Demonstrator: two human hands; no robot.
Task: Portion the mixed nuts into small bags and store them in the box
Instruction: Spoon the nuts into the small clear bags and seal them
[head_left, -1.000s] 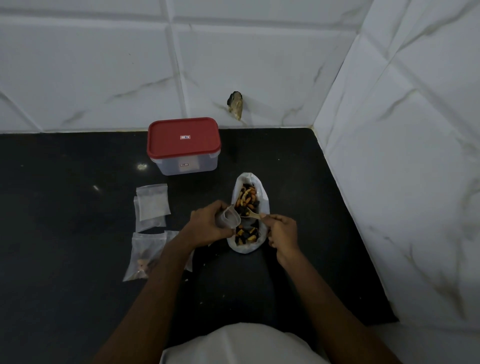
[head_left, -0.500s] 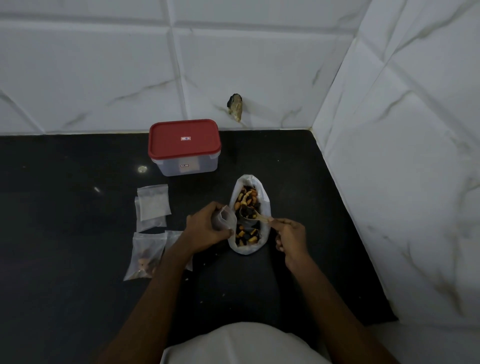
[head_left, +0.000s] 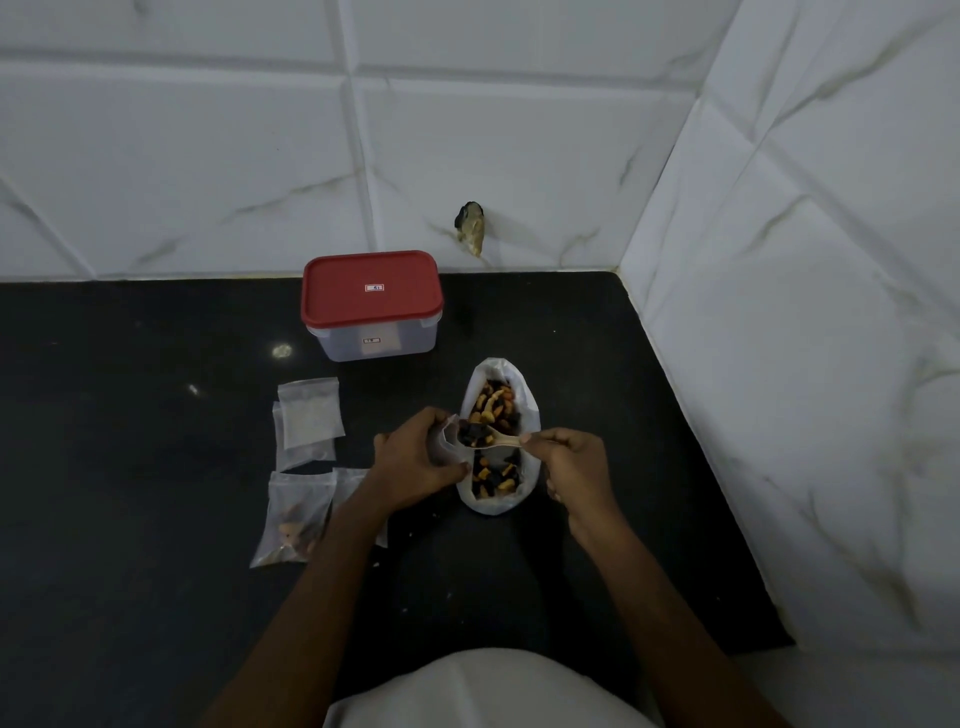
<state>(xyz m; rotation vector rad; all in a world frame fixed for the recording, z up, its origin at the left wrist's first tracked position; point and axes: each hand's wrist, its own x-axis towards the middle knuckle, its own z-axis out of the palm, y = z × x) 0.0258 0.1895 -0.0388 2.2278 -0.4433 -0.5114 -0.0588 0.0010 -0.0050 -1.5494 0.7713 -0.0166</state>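
A large white bag of mixed nuts lies open on the black counter. My left hand grips a small clear bag with its mouth open, just left of the big bag. My right hand pinches the handle of a small pale spoon; its bowl is loaded with nuts and sits at the small bag's mouth. A clear box with a red lid stands shut near the wall. A small bag with nuts in it lies left of my left forearm.
Empty small clear bags lie stacked left of my hands. Another small bag is partly hidden under my left forearm. White tiled walls close the counter at the back and right, and a dark chipped spot marks the back wall.
My right hand lifted the spoon out of the big bag with nuts on it and carried it left to the small bag's mouth. My left hand stayed about where it was.
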